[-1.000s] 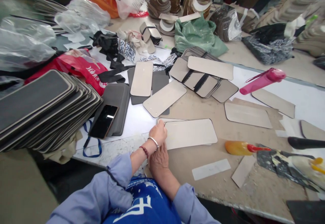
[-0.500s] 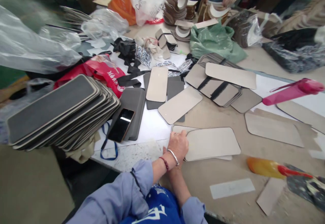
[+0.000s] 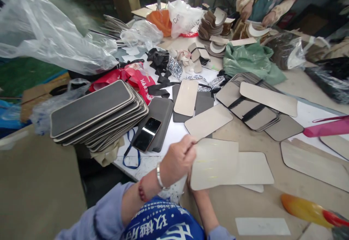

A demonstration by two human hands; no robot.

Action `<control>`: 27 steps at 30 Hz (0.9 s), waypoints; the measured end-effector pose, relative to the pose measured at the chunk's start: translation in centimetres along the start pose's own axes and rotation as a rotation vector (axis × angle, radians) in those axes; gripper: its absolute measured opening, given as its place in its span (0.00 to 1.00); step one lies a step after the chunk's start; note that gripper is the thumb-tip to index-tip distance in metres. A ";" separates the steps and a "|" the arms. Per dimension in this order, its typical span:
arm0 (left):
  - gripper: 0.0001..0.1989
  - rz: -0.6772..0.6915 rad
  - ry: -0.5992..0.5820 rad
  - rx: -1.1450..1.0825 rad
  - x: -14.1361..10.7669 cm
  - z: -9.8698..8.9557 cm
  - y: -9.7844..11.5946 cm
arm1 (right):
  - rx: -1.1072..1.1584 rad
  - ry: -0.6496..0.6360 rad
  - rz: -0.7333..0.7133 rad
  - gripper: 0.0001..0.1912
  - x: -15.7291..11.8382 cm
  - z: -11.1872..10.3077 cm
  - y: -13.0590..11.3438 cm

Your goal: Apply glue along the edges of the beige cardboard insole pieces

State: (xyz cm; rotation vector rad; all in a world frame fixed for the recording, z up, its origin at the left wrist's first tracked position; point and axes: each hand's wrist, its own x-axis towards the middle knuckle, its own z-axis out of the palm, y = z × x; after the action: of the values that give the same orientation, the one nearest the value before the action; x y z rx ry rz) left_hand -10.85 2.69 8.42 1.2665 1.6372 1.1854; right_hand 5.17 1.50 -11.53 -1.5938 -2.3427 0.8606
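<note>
My left hand (image 3: 178, 158), with a silver bangle at the wrist, is closed in a pinch on the upper left corner of a beige rounded panel (image 3: 214, 165). The panel is raised and tilted, blurred by motion. Under its left end is my right hand (image 3: 201, 193); its fingers are hidden. Another beige panel (image 3: 257, 167) lies partly beneath the raised one, flat on the table. Just beyond my left hand rests a further beige panel (image 3: 208, 121). A phone (image 3: 147, 134) lies on dark grey panels to the left.
A stack of grey panels (image 3: 92, 109) stands at the left table edge. Strapped beige panels (image 3: 252, 111) lie at the right, near a pink pouch (image 3: 327, 126). A yellow-orange handled tool (image 3: 302, 208) is at front right. Across the table, a person's hands (image 3: 247, 10) work over curved pieces.
My left hand has lifted the panel's left end and moved slightly left. My right hand is now under the panel. The view has shifted, so the table's things appear further right.
</note>
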 end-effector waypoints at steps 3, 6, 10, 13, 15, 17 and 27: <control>0.08 -0.176 0.130 -0.076 -4.2 -5.9 -3.5 | -0.219 0.057 0.112 0.23 -0.1 -0.2 -1.0; 0.14 -0.438 0.296 -0.064 -9.0 -10.0 -8.6 | -0.449 0.090 0.189 0.30 -0.1 -0.2 -1.9; 0.21 -0.734 0.584 -0.123 -14.3 -11.7 -15.1 | -0.515 0.089 0.197 0.32 0.1 -0.1 -2.3; 0.19 -0.860 0.695 -0.213 -16.2 -10.4 -17.9 | -0.492 0.101 0.184 0.31 0.1 0.0 -2.2; 0.17 -0.898 0.722 -0.251 -16.5 -9.1 -18.5 | -0.462 0.121 0.169 0.31 0.0 -0.1 -2.2; 0.15 -0.921 0.732 -0.279 -16.2 -7.8 -18.7 | -0.424 0.144 0.149 0.30 -0.2 -0.1 -2.1; 0.11 -0.977 0.735 -0.044 -16.2 -6.7 -19.4 | -0.273 0.367 0.223 0.23 0.3 -7.6 8.4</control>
State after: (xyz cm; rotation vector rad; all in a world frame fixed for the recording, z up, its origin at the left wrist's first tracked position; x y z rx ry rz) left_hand -18.81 -16.22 -7.82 -0.1473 2.2949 1.0395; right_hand 15.18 6.65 -9.99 -1.9528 -2.1140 0.2512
